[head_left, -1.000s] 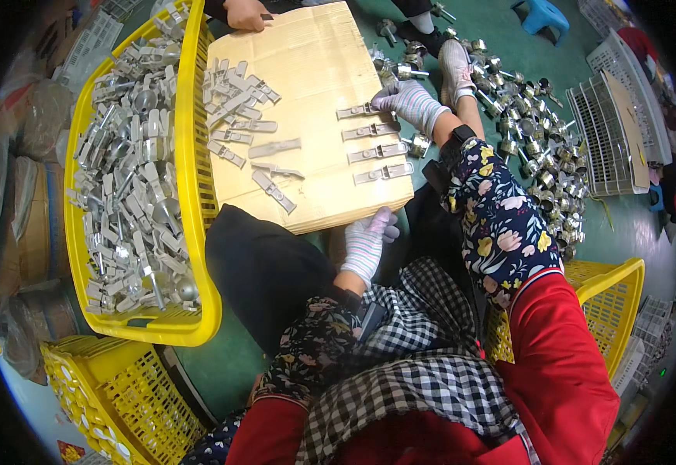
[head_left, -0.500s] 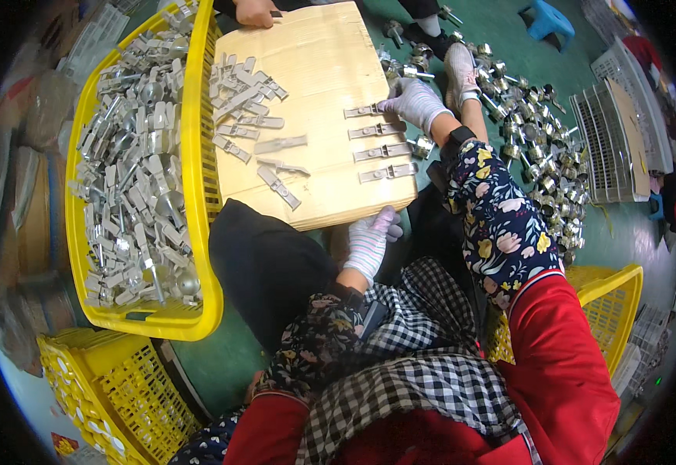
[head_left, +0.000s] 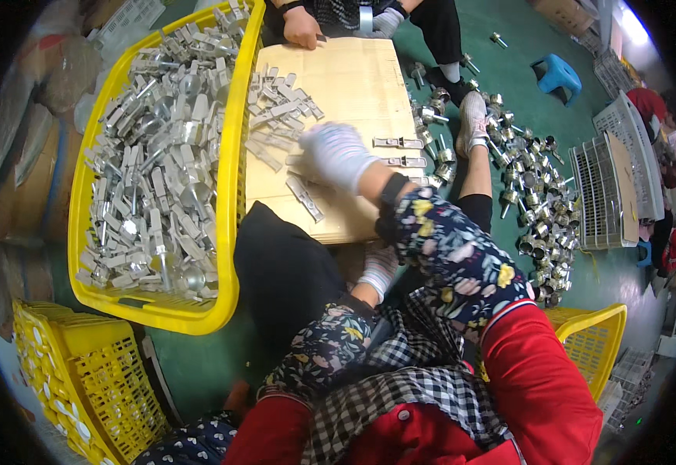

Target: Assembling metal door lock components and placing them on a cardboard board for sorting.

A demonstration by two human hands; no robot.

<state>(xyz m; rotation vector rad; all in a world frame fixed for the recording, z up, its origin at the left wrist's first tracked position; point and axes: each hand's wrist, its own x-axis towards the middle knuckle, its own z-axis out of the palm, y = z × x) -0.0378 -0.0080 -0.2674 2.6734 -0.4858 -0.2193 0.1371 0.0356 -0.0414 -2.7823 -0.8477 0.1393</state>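
Prob. picking step: R hand [head_left: 339,156] blurred over loose clips [head_left: 305,198] on board [head_left: 353,70], L hand [head_left: 379,267] by its edge; can't tell either grip. Next likely needs one-clip pinch.

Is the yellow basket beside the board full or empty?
Nearly full: grey and silver parts lie heaped across the basket, close to its rim.

No readable text, label, brand, number or sign on anything within the head view.
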